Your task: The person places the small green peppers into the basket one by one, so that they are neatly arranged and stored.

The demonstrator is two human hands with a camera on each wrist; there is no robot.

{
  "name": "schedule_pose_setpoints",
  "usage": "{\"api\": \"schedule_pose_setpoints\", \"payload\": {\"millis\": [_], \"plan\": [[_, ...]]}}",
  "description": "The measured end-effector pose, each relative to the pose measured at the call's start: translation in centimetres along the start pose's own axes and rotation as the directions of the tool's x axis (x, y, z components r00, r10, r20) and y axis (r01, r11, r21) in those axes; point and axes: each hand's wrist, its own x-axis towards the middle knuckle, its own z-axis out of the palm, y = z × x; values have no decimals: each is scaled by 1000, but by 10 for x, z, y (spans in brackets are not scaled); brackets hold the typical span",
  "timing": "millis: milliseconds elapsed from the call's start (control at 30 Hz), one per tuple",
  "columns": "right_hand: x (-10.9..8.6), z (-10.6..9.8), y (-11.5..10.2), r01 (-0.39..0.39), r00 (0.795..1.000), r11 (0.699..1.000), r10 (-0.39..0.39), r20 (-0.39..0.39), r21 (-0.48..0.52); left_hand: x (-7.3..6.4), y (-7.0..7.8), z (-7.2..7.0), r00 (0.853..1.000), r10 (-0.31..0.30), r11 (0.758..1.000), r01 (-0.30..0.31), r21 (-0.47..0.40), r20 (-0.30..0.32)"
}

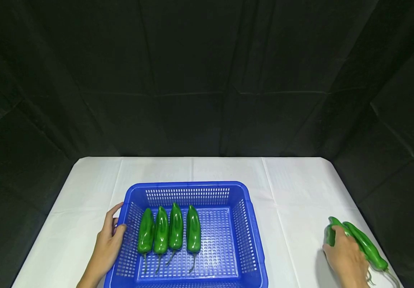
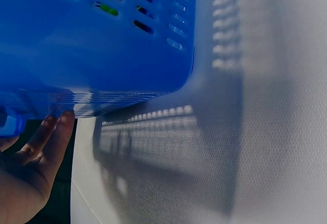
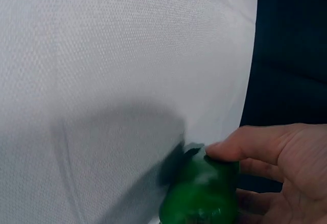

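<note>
And here's the right hand point(image 1: 347, 256), out at 3 o'clock from the basket point(image 1: 189, 185) and well apart from it, thumb on one side and fingers on the other: it has a grasp on the held pepper point(image 3: 199, 196). That pepper sits down by the white table point(image 1: 293, 200), and whether it has any lift cannot be told. The outer pepper point(image 1: 367, 245) lies just beside, at 2 o'clock from that hand, hugging the table's edge. More green pokes out at 11 o'clock, so the count under the palm is anyone's guess.

Over at the basket's 9 o'clock, the left hand point(image 1: 107, 242) grips the rim, fingertips against the outer wall. Inside, four peppers point(image 1: 161, 232) line up, tips to 12, stems to 6, bare floor towards 3.

Now the danger! That skin looks glossy; a pinch too near one end could let the pepper twist free. A careless knuckle might nudge the outer pepper over the edge, and a trailing stem might snag a neighbour. On the other side, a hard tug on the rim could slide the basket and roll that neat row askew.
</note>
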Motion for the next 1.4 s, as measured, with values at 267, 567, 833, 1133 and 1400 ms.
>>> {"api": "schedule_pose_setpoints", "payload": {"millis": [267, 567, 833, 1133, 1400], "plan": [[2, -1, 0, -11, 1000, 1000, 11, 3, -2, 0, -1, 0, 1000, -2, 1000, 2, -4, 0], [1, -5, -4, 9, 1000, 1000, -9, -16, 2, 1, -1, -1, 1000, 24, 1000, -24, -17, 1], [0, -14, -15, 18, 1000, 1000, -18, -1, 8, 1, -1, 0, 1000, 2, 1000, -2, -8, -3], [-5, -23, -28, 38, 998, 999, -37, -44, 32, 1, 0, 0, 1000, -1, 1000, 1, -6, 1], [-14, -31, -43, 94, 989, 995, -89, -115, 35, 1, 0, 0, 1000, 12, 1000, -12, -13, 3]]}}
